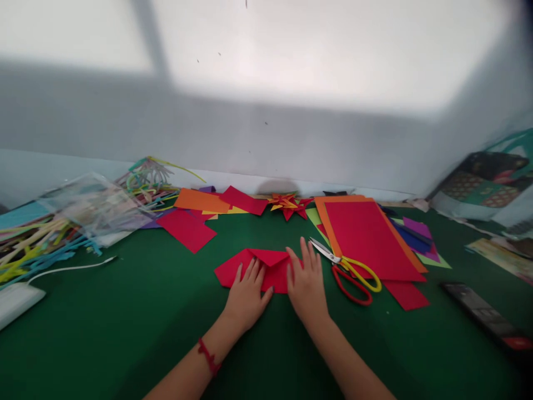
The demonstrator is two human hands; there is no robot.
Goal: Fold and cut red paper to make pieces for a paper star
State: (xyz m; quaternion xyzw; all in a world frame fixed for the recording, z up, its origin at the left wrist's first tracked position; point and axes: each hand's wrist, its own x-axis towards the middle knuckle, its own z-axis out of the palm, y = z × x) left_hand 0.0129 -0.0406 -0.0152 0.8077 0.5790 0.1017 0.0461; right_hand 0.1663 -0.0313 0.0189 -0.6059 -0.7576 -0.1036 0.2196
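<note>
A folded sheet of red paper [233,270] lies on the green tabletop in front of me, with a pointed flap along its upper edge. My left hand [246,291] lies on its left half, fingers stretched out over the paper. My right hand [307,283] rests on its right end with the fingers spread, hiding that corner. Just right of my right hand, scissors [338,261] with one red and one yellow handle lie partly over a stack of red sheets [372,236].
Red, orange and yellow paper pieces [202,200] and folded paper stars [287,205] lie along the wall. Colourful strips [50,244] and clear plastic [95,205] are piled at left, near a white device with a cable [19,303]. A phone [483,314] lies at right.
</note>
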